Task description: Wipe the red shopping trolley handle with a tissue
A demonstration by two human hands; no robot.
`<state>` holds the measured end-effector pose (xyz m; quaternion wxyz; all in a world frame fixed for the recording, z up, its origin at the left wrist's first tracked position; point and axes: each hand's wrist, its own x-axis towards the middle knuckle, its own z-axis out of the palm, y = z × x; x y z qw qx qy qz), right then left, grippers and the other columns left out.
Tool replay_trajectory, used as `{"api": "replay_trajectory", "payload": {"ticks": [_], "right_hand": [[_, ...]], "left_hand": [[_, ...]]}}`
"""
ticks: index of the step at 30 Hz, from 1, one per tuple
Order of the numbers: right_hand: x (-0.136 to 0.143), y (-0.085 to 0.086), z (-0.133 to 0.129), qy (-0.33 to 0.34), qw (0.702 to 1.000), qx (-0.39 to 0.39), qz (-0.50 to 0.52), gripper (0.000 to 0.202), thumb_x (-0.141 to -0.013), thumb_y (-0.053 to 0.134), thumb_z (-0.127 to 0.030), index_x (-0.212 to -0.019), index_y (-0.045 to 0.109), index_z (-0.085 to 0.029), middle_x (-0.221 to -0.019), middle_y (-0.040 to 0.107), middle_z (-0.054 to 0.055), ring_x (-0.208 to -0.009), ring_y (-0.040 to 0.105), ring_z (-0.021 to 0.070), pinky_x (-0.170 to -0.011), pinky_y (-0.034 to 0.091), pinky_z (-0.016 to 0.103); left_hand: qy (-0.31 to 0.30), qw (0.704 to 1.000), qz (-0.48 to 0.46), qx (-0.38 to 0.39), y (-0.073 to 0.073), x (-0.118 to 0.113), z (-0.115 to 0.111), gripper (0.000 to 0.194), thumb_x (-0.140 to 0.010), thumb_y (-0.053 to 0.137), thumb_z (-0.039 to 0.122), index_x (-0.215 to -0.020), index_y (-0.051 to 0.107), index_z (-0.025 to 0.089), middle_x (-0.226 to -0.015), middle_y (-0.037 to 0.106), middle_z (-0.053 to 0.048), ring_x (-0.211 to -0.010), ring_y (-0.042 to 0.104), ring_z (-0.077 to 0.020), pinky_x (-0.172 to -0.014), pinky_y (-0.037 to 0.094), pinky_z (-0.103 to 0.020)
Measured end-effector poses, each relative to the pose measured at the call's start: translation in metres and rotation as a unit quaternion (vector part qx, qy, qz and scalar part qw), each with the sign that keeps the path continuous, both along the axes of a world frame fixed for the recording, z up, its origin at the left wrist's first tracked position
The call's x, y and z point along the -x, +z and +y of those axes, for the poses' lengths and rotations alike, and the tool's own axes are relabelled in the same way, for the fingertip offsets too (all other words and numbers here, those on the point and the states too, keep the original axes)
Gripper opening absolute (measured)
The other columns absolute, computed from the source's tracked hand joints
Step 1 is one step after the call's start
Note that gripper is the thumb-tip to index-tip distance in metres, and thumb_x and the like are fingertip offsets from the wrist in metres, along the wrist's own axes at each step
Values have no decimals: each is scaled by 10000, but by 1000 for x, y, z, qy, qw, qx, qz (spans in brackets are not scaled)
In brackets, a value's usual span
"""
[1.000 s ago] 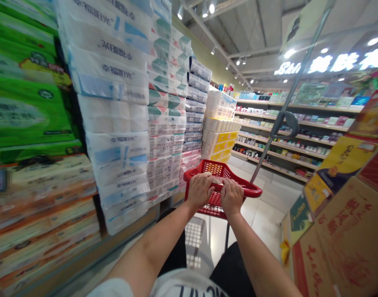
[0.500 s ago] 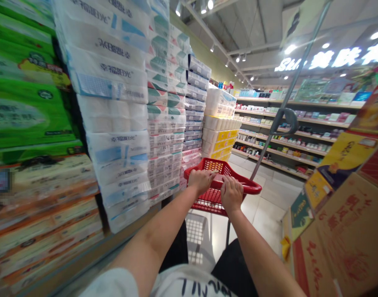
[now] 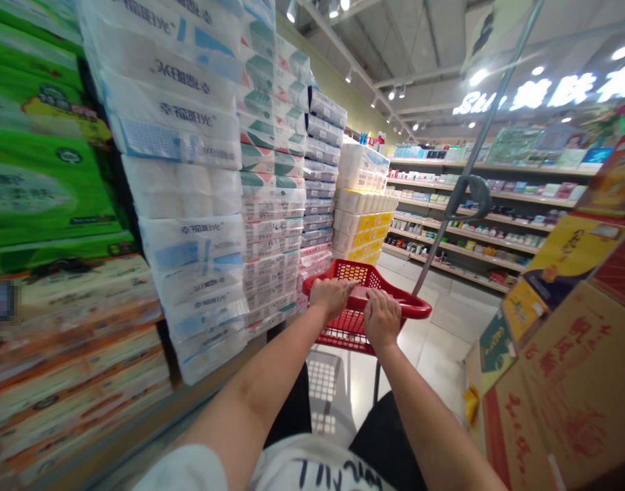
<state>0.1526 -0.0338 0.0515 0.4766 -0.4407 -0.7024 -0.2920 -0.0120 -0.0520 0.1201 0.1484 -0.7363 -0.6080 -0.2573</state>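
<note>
In front of me is a red shopping cart [image 3: 417, 309] with a perforated plastic basket. My left hand [image 3: 330, 297] is closed over the left part of its handle. Close beside it, my right hand [image 3: 382, 317] grips the same handle a little to the right, fingers curled over the top. The undersides of both hands' grips are hidden from me. Through the gaps the basket's mesh shows, and I make out no goods in it.
Tall stacks of wrapped toilet paper [image 3: 189, 191] and green tissue packs [image 3: 41, 184] line the left. Cardboard boxes [image 3: 572, 382] stand along the right. A metal pole [image 3: 448, 218] rises beyond the cart. Stocked shelves [image 3: 470, 198] lie ahead, past a pale tiled floor [image 3: 439, 341].
The view has shifted very slightly, with the left stacks sliding a little further left. Both hands stay on the cart handle.
</note>
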Motion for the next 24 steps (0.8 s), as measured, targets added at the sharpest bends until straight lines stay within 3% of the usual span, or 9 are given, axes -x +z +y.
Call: {"api": "replay_trajectory", "payload": {"ticks": [2, 7, 10, 14, 19, 24], "right_hand": [[0, 1, -1, -3, 1000, -4, 2, 298, -955, 450, -219, -1201, 615, -178, -1224, 635, 79, -1199, 508, 245, -1066, 296, 417], [2, 2, -2, -5, 1000, -8, 3, 283, -957, 456, -213, -1183, 623, -181, -1214, 641, 69, -1194, 513, 242, -1070, 302, 419], [2, 2, 0, -3, 1000, -7, 5, 286, -957, 456, -216, -1190, 618, -178, -1215, 640, 73, -1196, 511, 241, -1071, 299, 419], [1, 0, 2, -3, 1000, 10, 1, 311, -958, 447, -225, -1225, 600, -183, -1242, 622, 90, -1215, 492, 245, -1073, 285, 429], [0, 4, 4, -10, 998, 63, -19, 341, -980, 414, -249, -1280, 561, -179, -1299, 585, 98, -1259, 449, 246, -1085, 257, 431], [1, 6, 6, -19, 995, 90, -27, 351, -994, 390, -262, -1300, 547, -190, -1323, 566, 98, -1276, 430, 252, -1084, 249, 435]], "left_hand": [[-10, 1000, 2, -12, -1, 2, -2, 539, -977, 170, 525, -1114, 631, 283, -924, 688, -74, -835, 618, -224, -787, 371, -385], [-65, 994, -5, -90, -23, 9, -13, 440, -974, 289, 507, -1237, 551, 273, -1101, 642, -66, -1013, 556, -223, -892, 340, -398], [-61, 993, -12, -101, -28, 9, -13, 410, -977, 297, 485, -1223, 548, 274, -1126, 620, -59, -1033, 526, -222, -913, 323, -410], [-48, 996, -13, -80, -25, 8, -8, 416, -970, 284, 516, -1182, 564, 293, -1050, 621, -45, -966, 526, -222, -888, 327, -412], [-36, 998, -11, -52, -21, 7, -1, 443, -968, 272, 526, -1243, 535, 297, -1116, 622, -59, -1029, 527, -235, -904, 322, -411], [9, 1000, 16, -3, -10, 3, 15, 575, -944, 180, 604, -1275, 528, 289, -1044, 664, -100, -974, 586, -274, -861, 341, -426]]}}
